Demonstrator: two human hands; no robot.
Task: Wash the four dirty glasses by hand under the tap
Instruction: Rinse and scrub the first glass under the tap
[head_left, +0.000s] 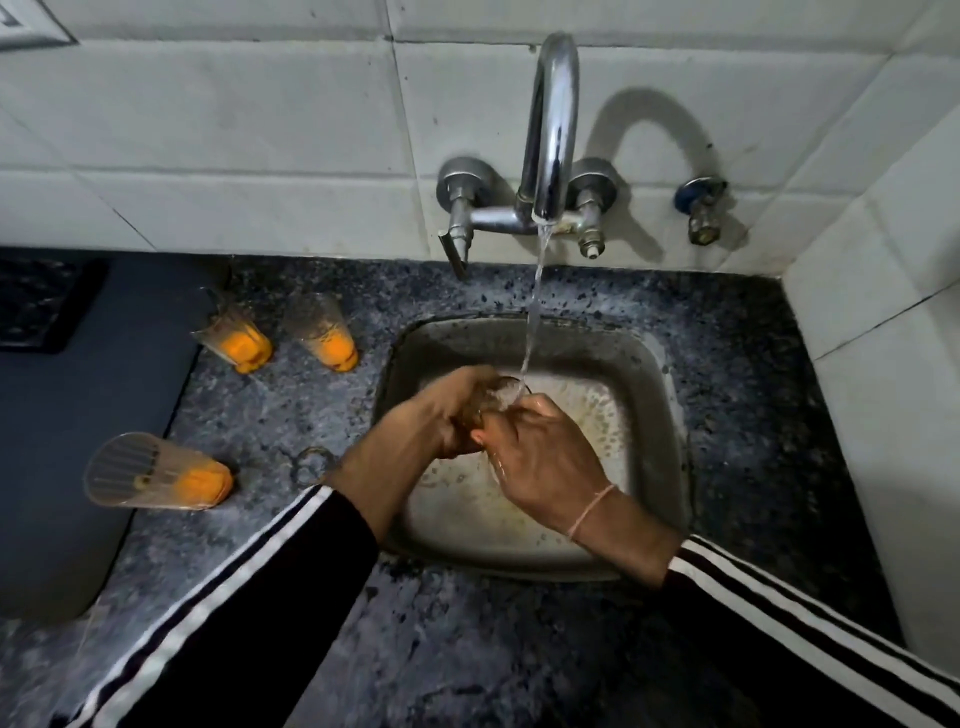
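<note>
Over the steel sink (644, 364), my left hand (431, 421) grips a clear glass (501, 392) around its body. My right hand (540, 457) is against the glass's rim, its fingers wet. Water runs from the chrome tap (553, 130) in a thin stream onto the glass. Three more glasses with orange residue at the bottom stand on the counter to the left: one (234, 338) and another (322, 332) near the back, a third (156, 473) nearer to me.
The counter (467, 649) is dark speckled granite. A dark mat or tray (67, 415) covers the left part of it. White tiled walls close off the back and the right side. A small valve (701, 208) sticks out to the right of the tap.
</note>
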